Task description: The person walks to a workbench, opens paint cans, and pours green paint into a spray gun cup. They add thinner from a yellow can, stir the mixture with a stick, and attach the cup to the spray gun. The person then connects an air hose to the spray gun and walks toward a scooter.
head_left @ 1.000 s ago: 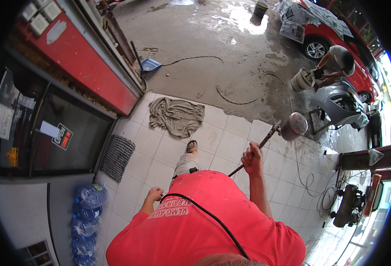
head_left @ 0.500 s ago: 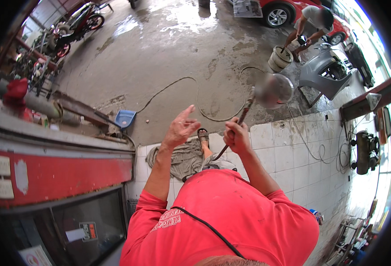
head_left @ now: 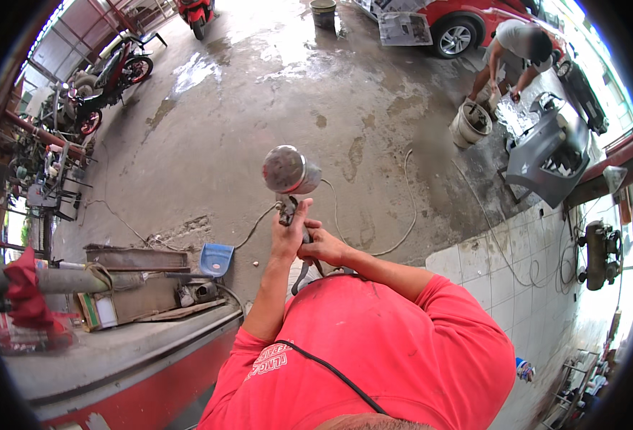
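In front of my chest is a paint spray gun (head_left: 288,209) with a round, paint-smeared metal cup (head_left: 288,170). My right hand (head_left: 325,246) is closed around its handle, and a dark hose (head_left: 301,278) hangs down below. My left hand (head_left: 286,235) meets the gun just under the cup, its fingers against the body. Both hands are together, so the inner fingers partly hide each other and the grip.
A blue dustpan (head_left: 217,260) lies left of my arms. Hose (head_left: 411,208) loops across the wet concrete. To the right, a person (head_left: 515,43) bends by a white bucket (head_left: 470,123) and a grey bumper (head_left: 549,161). A red car (head_left: 467,18) and motorcycle (head_left: 119,72) stand farther off.
The spray gun has swung left with my right hand. My left hand, spread and apart before, now touches the gun. The whole view has turned, and the other person leans lower by the bumper.
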A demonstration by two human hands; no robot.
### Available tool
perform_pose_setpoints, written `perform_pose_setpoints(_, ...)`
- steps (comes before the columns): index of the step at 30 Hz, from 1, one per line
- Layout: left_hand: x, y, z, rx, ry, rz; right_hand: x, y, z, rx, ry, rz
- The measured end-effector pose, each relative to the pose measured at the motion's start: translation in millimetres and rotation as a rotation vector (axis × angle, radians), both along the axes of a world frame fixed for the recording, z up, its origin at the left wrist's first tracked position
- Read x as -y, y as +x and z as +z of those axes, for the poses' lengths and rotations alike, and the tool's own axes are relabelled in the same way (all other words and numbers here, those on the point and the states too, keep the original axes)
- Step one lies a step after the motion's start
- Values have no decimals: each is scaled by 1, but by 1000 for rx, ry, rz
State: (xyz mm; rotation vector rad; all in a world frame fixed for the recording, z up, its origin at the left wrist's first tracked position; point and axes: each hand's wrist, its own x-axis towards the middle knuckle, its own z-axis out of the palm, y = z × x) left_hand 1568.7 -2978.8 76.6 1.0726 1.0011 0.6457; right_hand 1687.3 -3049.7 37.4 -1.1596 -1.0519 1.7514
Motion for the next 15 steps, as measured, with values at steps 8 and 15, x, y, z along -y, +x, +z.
perform_pose_setpoints(8, -243, -9, 7, 189, 16, 252, -198, 11, -99, 301, -3, 387)
perform_pose_setpoints(15, -428, 6, 33, 185, -7, 189, -394, 23, -23, 404, 69, 440)
